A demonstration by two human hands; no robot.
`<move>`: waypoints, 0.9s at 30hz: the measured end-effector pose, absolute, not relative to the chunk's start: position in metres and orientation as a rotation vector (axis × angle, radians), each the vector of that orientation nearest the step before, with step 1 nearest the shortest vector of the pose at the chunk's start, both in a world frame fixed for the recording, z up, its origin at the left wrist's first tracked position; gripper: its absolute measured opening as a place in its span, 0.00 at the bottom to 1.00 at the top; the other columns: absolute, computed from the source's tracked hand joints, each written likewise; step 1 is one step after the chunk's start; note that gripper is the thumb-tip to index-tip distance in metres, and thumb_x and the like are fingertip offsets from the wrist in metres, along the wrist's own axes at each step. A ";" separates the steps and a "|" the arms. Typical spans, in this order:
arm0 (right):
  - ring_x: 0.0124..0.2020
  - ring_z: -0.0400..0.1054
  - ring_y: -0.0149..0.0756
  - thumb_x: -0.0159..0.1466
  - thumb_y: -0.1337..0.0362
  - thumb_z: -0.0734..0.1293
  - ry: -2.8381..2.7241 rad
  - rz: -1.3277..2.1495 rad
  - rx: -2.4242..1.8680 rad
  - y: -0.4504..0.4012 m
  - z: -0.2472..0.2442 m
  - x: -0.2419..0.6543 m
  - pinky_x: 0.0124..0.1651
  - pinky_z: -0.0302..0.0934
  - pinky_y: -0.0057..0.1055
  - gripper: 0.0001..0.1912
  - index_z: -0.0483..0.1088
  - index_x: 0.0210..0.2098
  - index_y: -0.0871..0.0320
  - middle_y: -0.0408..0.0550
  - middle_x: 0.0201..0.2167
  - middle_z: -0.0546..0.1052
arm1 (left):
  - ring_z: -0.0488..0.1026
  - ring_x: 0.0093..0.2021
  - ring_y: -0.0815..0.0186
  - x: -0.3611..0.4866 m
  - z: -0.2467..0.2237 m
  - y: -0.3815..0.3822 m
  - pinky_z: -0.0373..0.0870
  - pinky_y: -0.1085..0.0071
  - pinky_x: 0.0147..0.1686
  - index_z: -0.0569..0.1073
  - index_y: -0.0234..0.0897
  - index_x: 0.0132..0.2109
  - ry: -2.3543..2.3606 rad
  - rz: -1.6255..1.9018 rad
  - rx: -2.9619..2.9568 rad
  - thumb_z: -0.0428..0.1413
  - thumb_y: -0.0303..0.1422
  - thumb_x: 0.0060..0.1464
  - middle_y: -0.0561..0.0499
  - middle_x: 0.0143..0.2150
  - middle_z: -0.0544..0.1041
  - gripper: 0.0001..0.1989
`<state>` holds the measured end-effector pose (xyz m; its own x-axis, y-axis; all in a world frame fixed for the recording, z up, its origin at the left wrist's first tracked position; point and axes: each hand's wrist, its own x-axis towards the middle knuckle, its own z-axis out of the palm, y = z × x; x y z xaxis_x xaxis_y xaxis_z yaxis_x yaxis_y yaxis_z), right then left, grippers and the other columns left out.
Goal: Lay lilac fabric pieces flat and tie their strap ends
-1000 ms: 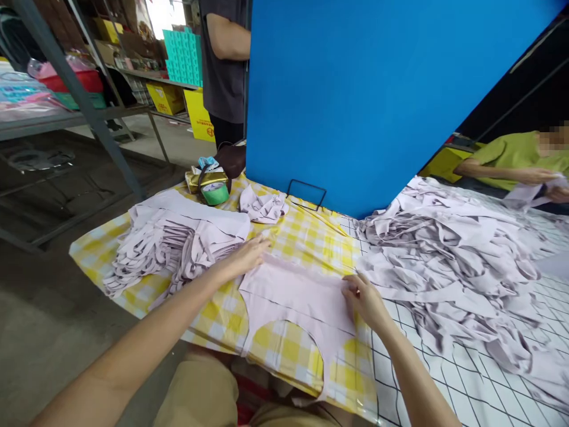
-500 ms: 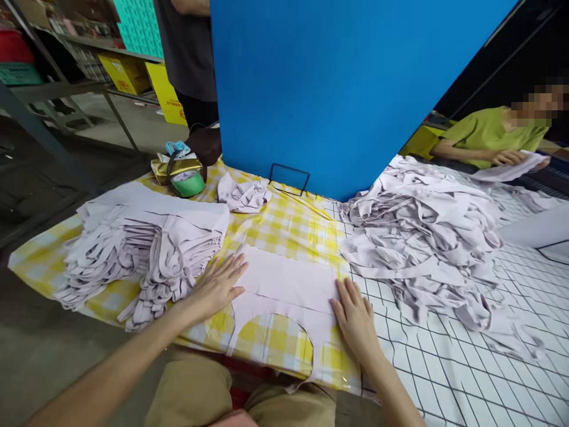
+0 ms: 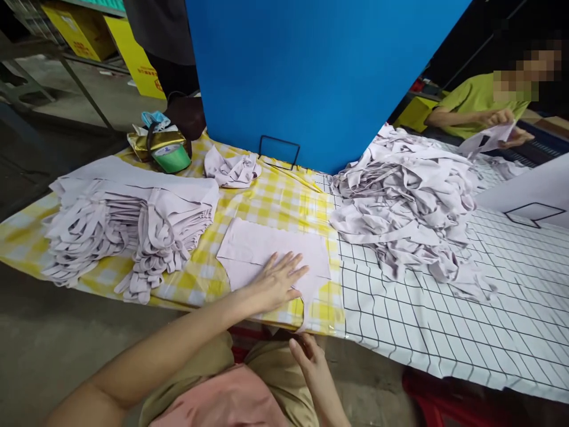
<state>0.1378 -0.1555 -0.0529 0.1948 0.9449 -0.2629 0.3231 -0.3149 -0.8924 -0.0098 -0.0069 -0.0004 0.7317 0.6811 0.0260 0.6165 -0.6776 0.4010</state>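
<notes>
A pale lilac strappy top (image 3: 262, 240) lies spread on the yellow-checked cloth in front of me, its straps toward my body. My left hand (image 3: 282, 281) rests flat on its lower middle, fingers spread. At the table's front edge, my right hand (image 3: 313, 362) has its fingers curled at the end of the right strap (image 3: 306, 311); the fingertips are partly hidden. To the left is a thick stack of matching tops (image 3: 133, 201), straps bunched toward me. A crumpled piece of the same fabric (image 3: 231, 169) lies farther back.
A large loose heap of tops (image 3: 409, 196) covers part of the white grid-patterned cloth (image 3: 400, 314). A tall blue panel (image 3: 320, 83) stands behind. Green tape (image 3: 171, 157) sits at back left. Across the table, a person in a green shirt (image 3: 471, 101) handles a piece of fabric.
My left hand has moved right, from the top's left edge onto its middle. My right hand has left the top's right side and come down to the strap end. The view has shifted.
</notes>
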 end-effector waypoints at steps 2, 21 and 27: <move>0.41 0.70 0.43 0.54 0.48 0.65 -1.100 1.243 -1.704 -0.157 -0.045 0.134 0.43 0.64 0.33 0.20 0.75 0.31 0.58 0.52 0.36 0.76 | 0.42 0.66 0.55 -0.003 -0.006 -0.011 0.42 0.49 0.61 0.54 0.40 0.63 0.979 0.220 2.573 0.45 0.41 0.60 0.44 0.66 0.48 0.26; 0.18 0.67 0.36 0.57 0.45 0.59 -1.201 0.871 -2.084 -0.257 -0.036 0.168 0.24 0.61 0.27 0.23 0.64 0.41 0.57 0.46 0.22 0.75 | 0.35 0.64 0.37 0.029 -0.004 -0.025 0.35 0.34 0.55 0.57 0.41 0.61 1.285 0.175 2.463 0.52 0.47 0.53 0.38 0.67 0.44 0.32; 0.12 0.61 0.38 0.61 0.45 0.53 -1.232 0.646 -2.199 -0.247 -0.010 0.156 0.20 0.53 0.29 0.20 0.63 0.38 0.53 0.39 0.12 0.66 | 0.40 0.66 0.49 0.027 0.004 -0.050 0.36 0.42 0.59 0.57 0.31 0.60 1.054 0.361 2.577 0.47 0.32 0.58 0.34 0.65 0.48 0.24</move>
<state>0.1560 -0.2467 -0.0100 0.4690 0.8709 -0.1467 0.6162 -0.4416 -0.6522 0.0266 -0.0495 0.0043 0.6939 0.7122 0.1062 0.6277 -0.6706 0.3953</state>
